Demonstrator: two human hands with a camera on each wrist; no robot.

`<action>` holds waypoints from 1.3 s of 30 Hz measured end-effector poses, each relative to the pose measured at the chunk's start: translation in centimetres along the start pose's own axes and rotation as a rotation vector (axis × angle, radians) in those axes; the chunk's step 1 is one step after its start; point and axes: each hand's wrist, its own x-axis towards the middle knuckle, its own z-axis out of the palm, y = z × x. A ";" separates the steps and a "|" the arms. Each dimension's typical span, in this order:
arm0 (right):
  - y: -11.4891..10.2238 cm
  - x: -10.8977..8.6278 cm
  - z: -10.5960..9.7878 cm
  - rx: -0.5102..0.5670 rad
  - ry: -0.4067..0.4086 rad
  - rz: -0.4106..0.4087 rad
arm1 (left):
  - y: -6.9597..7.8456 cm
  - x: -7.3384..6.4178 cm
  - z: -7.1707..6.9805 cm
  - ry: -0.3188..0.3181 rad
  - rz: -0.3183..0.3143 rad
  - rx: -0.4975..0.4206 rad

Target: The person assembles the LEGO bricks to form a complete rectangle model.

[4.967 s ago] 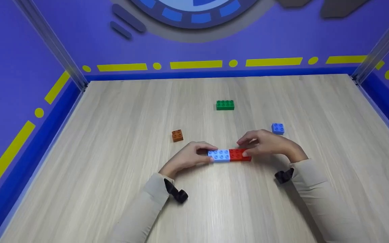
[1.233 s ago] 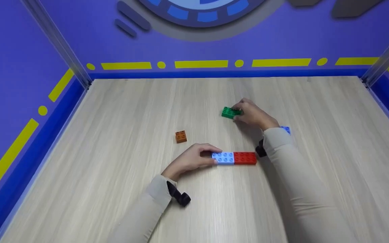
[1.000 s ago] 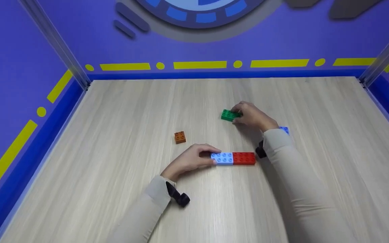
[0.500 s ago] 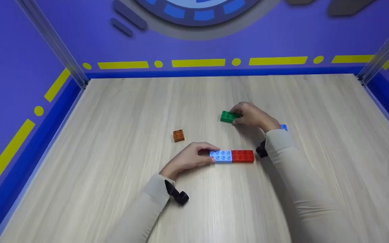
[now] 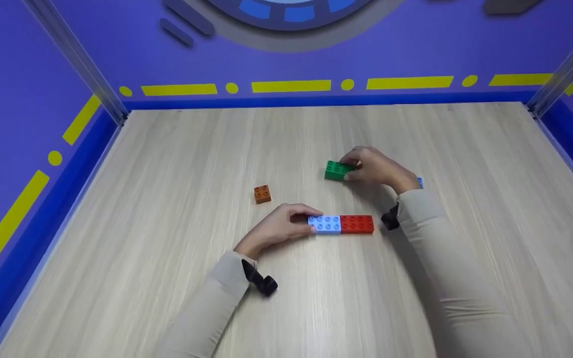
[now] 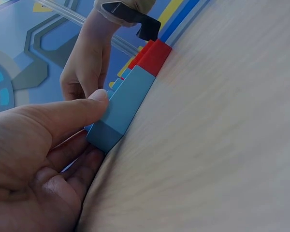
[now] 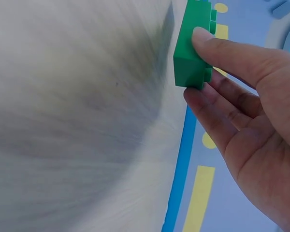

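On the table (image 5: 167, 209), the light blue brick (image 5: 327, 224) and the red brick (image 5: 357, 224) lie end to end, studs up, their short sides touching in one straight row. That much of the work looks done, though nothing visible shows whether anything locks the two together.

The left hand (image 5: 282, 227) pinches the row's left end: the thumb sits on the near side of the light blue brick, with the fingers on its far side. No hand touches the red brick.

Farther back, the right hand (image 5: 377, 166) pinches the green brick (image 5: 336, 170) by its right end between thumb and fingers. In the right wrist view this brick appears to be clear of the table — its shadow falls apart from it — and the studs face up. It is well apart from the row, so judging by the layout, the green piece is picked up but not joined to anything.

Two smaller pieces are outside both hands. The orange brick (image 5: 262, 194) stands alone, beyond the left hand, and the small blue brick (image 5: 420, 182) is mostly hidden behind the right wrist. With three bricks out of the row, the building seems only partway along.
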 end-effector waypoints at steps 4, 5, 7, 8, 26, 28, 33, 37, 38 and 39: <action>0.0 -0.4 -0.1 -0.006 -0.009 -0.017 | 0.0 0.1 0.0 0.002 0.012 0.004; 0.0 -0.5 -0.1 -0.007 -0.012 -0.019 | -0.1 0.1 0.0 0.001 0.013 0.005; 0.0 -0.7 -0.1 -0.008 -0.015 -0.021 | -0.1 0.1 0.0 -0.001 0.014 0.016; 0.0 -0.8 -0.1 -0.005 -0.018 -0.020 | -0.1 0.0 -0.1 -0.001 0.013 0.018; 0.2 -3.0 0.2 -0.021 -0.046 -0.104 | -0.1 -0.1 0.0 0.008 0.020 0.025; 0.1 -3.2 0.2 -0.014 -0.055 -0.120 | -0.1 -0.1 0.0 0.011 0.015 0.027; -0.2 -3.7 0.0 -0.015 -0.064 -0.161 | -0.1 -0.1 0.0 0.014 0.010 0.025; -0.3 -4.1 0.0 -0.012 -0.067 -0.194 | -0.2 -0.1 -0.1 0.015 0.020 0.027; -0.3 -4.2 0.0 -0.008 -0.068 -0.204 | -0.2 -0.1 -0.1 0.015 0.024 0.028; -0.3 -4.3 0.0 -0.006 -0.069 -0.213 | -0.2 -0.1 -0.1 0.017 0.027 0.029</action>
